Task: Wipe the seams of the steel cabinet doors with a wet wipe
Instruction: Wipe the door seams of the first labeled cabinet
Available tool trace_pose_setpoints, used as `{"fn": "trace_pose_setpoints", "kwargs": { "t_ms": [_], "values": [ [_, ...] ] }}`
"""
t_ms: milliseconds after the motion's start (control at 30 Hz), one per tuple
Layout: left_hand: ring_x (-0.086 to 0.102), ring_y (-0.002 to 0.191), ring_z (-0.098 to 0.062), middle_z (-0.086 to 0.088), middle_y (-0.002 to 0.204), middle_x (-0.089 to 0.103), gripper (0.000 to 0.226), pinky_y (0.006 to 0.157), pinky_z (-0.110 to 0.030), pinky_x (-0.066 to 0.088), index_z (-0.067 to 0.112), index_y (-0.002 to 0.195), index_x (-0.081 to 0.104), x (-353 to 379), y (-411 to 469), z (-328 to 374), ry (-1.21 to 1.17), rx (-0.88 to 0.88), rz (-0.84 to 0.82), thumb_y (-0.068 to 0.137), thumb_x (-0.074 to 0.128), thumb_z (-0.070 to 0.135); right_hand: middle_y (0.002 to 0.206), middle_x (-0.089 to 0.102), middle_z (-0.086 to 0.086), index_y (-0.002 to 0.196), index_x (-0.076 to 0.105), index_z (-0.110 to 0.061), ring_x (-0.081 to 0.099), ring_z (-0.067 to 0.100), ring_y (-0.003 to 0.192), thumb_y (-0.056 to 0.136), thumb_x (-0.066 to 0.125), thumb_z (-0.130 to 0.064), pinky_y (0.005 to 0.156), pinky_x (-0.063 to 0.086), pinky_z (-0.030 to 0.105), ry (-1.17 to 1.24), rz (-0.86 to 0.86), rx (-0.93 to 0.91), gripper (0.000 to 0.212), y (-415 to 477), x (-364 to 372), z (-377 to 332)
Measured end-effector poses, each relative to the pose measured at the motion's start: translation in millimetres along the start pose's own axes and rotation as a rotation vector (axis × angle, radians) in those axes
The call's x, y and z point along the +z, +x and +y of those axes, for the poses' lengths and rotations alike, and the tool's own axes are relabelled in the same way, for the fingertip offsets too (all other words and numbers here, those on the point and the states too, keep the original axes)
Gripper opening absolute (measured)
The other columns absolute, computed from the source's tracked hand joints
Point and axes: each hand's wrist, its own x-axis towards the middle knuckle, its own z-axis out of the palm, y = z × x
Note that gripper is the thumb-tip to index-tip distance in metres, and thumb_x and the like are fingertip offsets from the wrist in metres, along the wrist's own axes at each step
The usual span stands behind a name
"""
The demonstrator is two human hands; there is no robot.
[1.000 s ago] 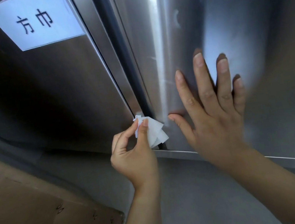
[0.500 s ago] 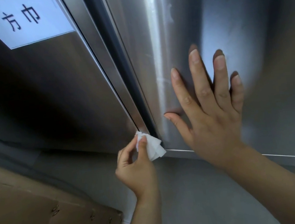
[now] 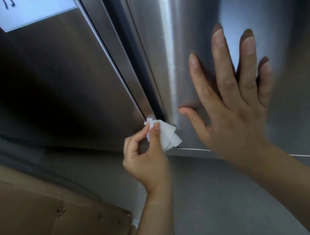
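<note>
Two steel cabinet doors fill the view, the left door (image 3: 52,83) and the right door (image 3: 185,20), with a dark vertical seam (image 3: 128,50) between them. My left hand (image 3: 146,157) pinches a folded white wet wipe (image 3: 167,137) between thumb and forefinger at the bottom end of the seam. The wipe's top corner touches the steel strip beside the seam. My right hand (image 3: 234,104) presses flat on the right door, fingers straight and spread.
A white paper label (image 3: 33,8) with black characters is stuck on the left door at the top. A brown cardboard box (image 3: 35,229) with metal staples lies at the lower left. Grey floor (image 3: 216,209) runs below the doors.
The left hand with the wipe slid down the seam to its bottom end and stays there. The camera has come closer and tipped down. The right hand stays flat on the door.
</note>
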Motion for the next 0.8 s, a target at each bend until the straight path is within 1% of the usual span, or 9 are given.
{"fn": "trace_pose_setpoints", "kwargs": {
  "t_ms": [67, 100, 200, 300, 367, 433, 633, 800],
  "values": [
    [0.069, 0.087, -0.015, -0.005, 0.087, 0.07, 0.02, 0.081, -0.03, 0.054, 0.031, 0.075, 0.072, -2.3, -4.6, -3.9, -0.004, -0.064, 0.001, 0.075, 0.08, 0.012, 0.147, 0.018, 0.008, 0.146, 0.025, -0.019, 0.015, 0.034, 0.134, 0.093, 0.051, -0.045, 0.115, -0.004, 0.038, 0.001, 0.0, 0.001, 0.065, 0.2, 0.0, 0.1],
    [0.069, 0.087, -0.015, -0.006, 0.087, 0.07, 0.02, 0.08, -0.028, 0.054, 0.031, 0.075, 0.073, -2.9, -5.4, -5.2, -0.005, -0.072, -0.003, 0.075, 0.08, 0.012, 0.147, 0.018, 0.008, 0.146, 0.025, -0.019, 0.014, 0.034, 0.134, 0.093, 0.051, -0.045, 0.115, -0.005, 0.038, -0.004, -0.001, 0.0, 0.065, 0.3, 0.1, 0.1],
    [0.068, 0.085, -0.011, -0.001, 0.084, 0.069, 0.019, 0.076, -0.019, 0.052, 0.028, 0.076, 0.073, -3.0, -1.6, -1.3, 0.02, -0.005, -0.032, 0.075, 0.08, 0.009, 0.147, 0.018, 0.008, 0.146, 0.024, -0.019, 0.012, 0.033, 0.135, 0.094, 0.05, -0.046, 0.115, -0.007, 0.037, -0.011, -0.002, -0.002, 0.065, 0.7, 0.2, 0.3],
    [0.068, 0.085, -0.011, 0.003, 0.082, 0.069, 0.018, 0.079, -0.024, 0.054, 0.025, 0.078, 0.075, -2.2, 3.7, 3.1, 0.017, 0.038, -0.064, 0.075, 0.08, 0.008, 0.147, 0.019, 0.008, 0.146, 0.025, -0.019, 0.01, 0.033, 0.135, 0.094, 0.049, -0.047, 0.115, -0.006, 0.037, -0.01, 0.005, -0.002, 0.064, 0.5, 1.2, 0.6],
    [0.068, 0.085, -0.011, 0.003, 0.081, 0.069, 0.02, 0.08, -0.024, 0.055, 0.028, 0.076, 0.074, -1.6, 4.2, 2.6, -0.006, 0.017, -0.058, 0.075, 0.08, 0.008, 0.148, 0.019, 0.008, 0.146, 0.026, -0.019, 0.008, 0.031, 0.136, 0.094, 0.049, -0.047, 0.115, -0.005, 0.037, 0.004, 0.009, 0.003, 0.064, 0.3, 1.6, 0.5],
    [0.068, 0.085, -0.011, 0.002, 0.082, 0.069, 0.022, 0.078, -0.022, 0.054, 0.03, 0.074, 0.074, -1.4, 2.2, -3.3, -0.017, 0.003, -0.049, 0.075, 0.08, 0.009, 0.148, 0.018, 0.008, 0.147, 0.026, -0.019, 0.006, 0.029, 0.137, 0.094, 0.049, -0.047, 0.115, -0.004, 0.037, 0.006, 0.008, 0.006, 0.064, 0.2, 1.6, 0.0],
    [0.069, 0.086, -0.015, -0.003, 0.085, 0.072, 0.018, 0.071, -0.016, 0.051, 0.025, 0.074, 0.074, -10.5, -13.9, -31.3, 0.034, -0.124, -0.037, 0.074, 0.08, 0.009, 0.149, 0.016, 0.007, 0.147, 0.025, -0.019, 0.006, 0.028, 0.138, 0.093, 0.05, -0.046, 0.115, -0.003, 0.038, -0.016, -0.006, -0.004, 0.065, 0.0, 0.3, 1.0],
    [0.068, 0.082, -0.009, 0.004, 0.08, 0.071, 0.027, 0.071, -0.014, 0.051, 0.032, 0.071, 0.074, -9.9, -7.8, -30.3, 0.048, -0.039, -0.067, 0.073, 0.08, 0.006, 0.149, 0.018, 0.008, 0.148, 0.024, -0.019, 0.006, 0.029, 0.138, 0.094, 0.05, -0.047, 0.116, -0.004, 0.038, -0.011, -0.004, -0.007, 0.066, -0.6, 0.2, 0.4]
  ]
}}
